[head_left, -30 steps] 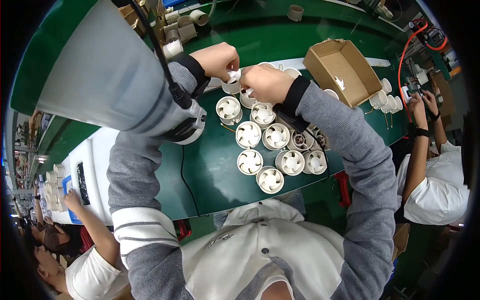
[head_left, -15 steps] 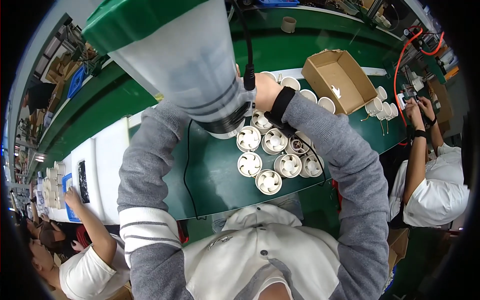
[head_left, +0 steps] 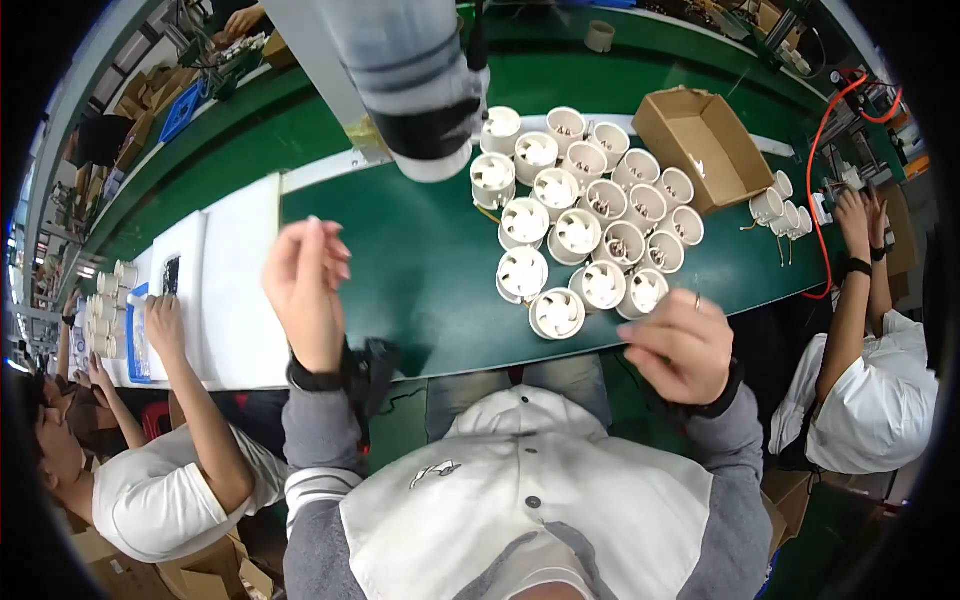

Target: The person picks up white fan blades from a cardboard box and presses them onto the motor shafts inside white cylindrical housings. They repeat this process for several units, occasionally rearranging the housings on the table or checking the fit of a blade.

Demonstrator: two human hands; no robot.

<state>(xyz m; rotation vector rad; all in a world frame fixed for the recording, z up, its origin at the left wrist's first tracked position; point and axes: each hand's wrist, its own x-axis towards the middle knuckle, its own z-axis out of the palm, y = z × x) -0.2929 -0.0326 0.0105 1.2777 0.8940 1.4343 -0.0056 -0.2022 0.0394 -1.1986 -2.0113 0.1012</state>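
Note:
My left hand (head_left: 308,290) is raised over the left part of the green table (head_left: 410,260). Its fingers are loosely bent and apart, with nothing visible in them. At the front right, my right hand (head_left: 685,345) hovers beside the nearest cups, fingers half curled and seemingly empty. Between the hands stands a cluster of round white plastic housings. Several at the left and front hold white fan wheels, such as this fan housing (head_left: 557,314). Others, like this open housing (head_left: 606,200), show reddish-brown metal parts inside. A grey cylindrical device (head_left: 415,95) with a black band hangs above the table.
An open cardboard box (head_left: 705,145) stands behind the cluster, with more wired white cups (head_left: 767,205) to its right. A red hose (head_left: 822,150) curves there. White foam slabs (head_left: 235,280) lie at left. Co-workers sit on both sides, their hands (head_left: 165,325) at work.
Both my hands have come back from behind the hanging device and moved apart, toward me. The device sits higher in the picture, and more of the housings show.

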